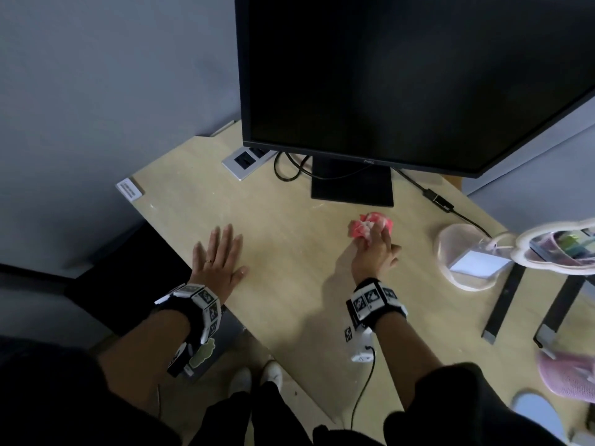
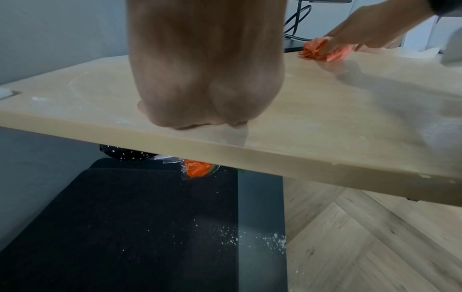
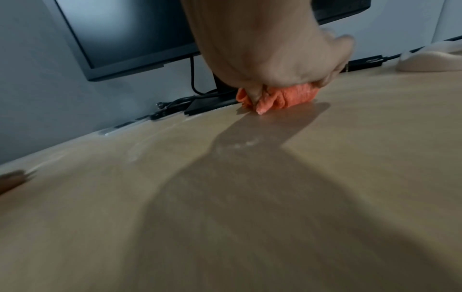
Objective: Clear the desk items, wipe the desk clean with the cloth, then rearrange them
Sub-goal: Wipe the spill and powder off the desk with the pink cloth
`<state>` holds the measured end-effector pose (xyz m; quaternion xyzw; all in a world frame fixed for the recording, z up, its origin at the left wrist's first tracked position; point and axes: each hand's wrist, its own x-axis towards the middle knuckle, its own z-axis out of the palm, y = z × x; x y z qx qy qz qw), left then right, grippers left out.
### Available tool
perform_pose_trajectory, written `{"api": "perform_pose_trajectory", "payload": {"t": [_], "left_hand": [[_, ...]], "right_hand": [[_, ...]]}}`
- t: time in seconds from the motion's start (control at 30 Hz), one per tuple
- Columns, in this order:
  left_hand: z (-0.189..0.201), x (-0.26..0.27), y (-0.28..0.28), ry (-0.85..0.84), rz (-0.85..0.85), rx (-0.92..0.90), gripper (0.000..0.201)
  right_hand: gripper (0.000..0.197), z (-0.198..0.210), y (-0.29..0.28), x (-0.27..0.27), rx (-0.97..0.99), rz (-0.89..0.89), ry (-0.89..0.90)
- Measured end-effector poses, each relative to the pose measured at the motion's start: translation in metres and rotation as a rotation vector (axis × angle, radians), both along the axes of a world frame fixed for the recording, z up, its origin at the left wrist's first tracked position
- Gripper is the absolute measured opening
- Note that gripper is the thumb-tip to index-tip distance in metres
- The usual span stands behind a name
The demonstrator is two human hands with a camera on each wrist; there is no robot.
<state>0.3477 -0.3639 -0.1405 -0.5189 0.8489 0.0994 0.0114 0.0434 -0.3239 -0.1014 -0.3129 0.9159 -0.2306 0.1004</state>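
A crumpled pink cloth (image 1: 370,227) lies on the light wooden desk (image 1: 289,239) just in front of the monitor stand (image 1: 352,185). My right hand (image 1: 375,249) grips the cloth and presses it onto the desk; the right wrist view shows the fingers (image 3: 252,96) dug into the orange-pink cloth (image 3: 292,97). My left hand (image 1: 219,255) lies flat with its fingers spread near the desk's left edge, holding nothing. In the left wrist view the heel of the left hand (image 2: 205,79) rests on the desk top (image 2: 325,110), and the cloth (image 2: 322,50) shows far right.
A black monitor (image 1: 402,75) fills the back. Its cables (image 1: 289,169) and an adapter (image 1: 441,201) trail across the desk beside a power socket panel (image 1: 248,159). At the right stand a clear dish (image 1: 463,255), a mirror (image 1: 560,249) and a pink basket (image 1: 570,375). Below the desk sits a black seat (image 2: 125,227).
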Motion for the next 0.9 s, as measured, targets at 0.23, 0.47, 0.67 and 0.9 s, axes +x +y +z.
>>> {"api": "perform_pose_trajectory", "payload": {"t": [0.23, 0.47, 0.67, 0.9], "left_hand": [[0.006, -0.002, -0.001, -0.009, 0.008, 0.094, 0.067], [0.011, -0.003, 0.000, -0.046, -0.004, 0.104, 0.066], [0.017, -0.005, 0.000, -0.118, 0.006, 0.148, 0.069], [0.032, -0.007, -0.001, -0.176, 0.031, 0.228, 0.069]], "right_hand": [[0.050, 0.012, -0.054, 0.003, 0.104, -0.026, -0.019], [0.053, 0.009, -0.063, 0.051, 0.050, 0.083, -0.024], [0.044, 0.007, -0.066, 0.094, 0.078, 0.286, 0.020], [0.044, 0.010, -0.030, 0.101, 0.004, 0.690, -0.044]]}}
